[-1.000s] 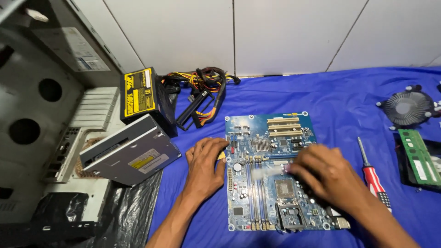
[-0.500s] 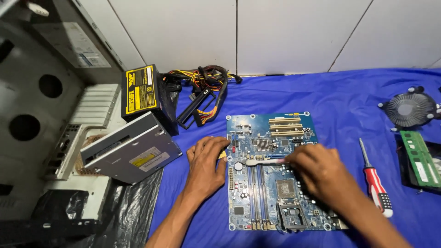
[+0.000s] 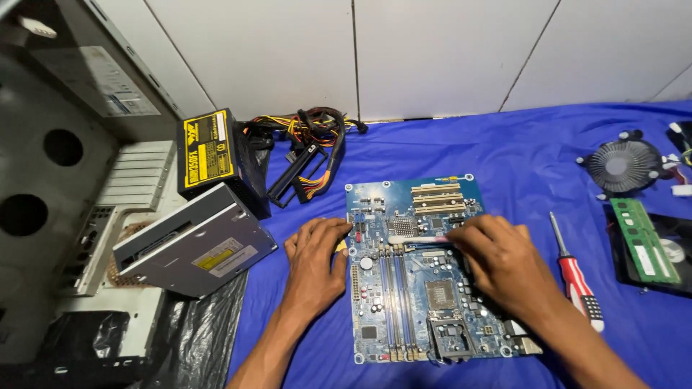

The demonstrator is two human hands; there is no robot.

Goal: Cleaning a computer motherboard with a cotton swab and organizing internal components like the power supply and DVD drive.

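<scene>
A blue cloth (image 3: 504,151) covers the floor. The blue circuit board (image 3: 418,288) lies flat in the middle. The left hand (image 3: 315,263) rests curled at its left edge. The right hand (image 3: 501,259) presses a small pale stick (image 3: 418,240) on the board. A red screwdriver (image 3: 574,277) lies just right.

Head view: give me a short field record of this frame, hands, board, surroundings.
surface: blue cloth
main item: blue motherboard, lying flat
left hand: palm down at the board's left edge
right hand: on the board, fingertips at a pale strip
right of board: red-handled screwdriver, green memory stick, round cooler fan
left of board: optical drive, power supply with cables, open computer case
</scene>
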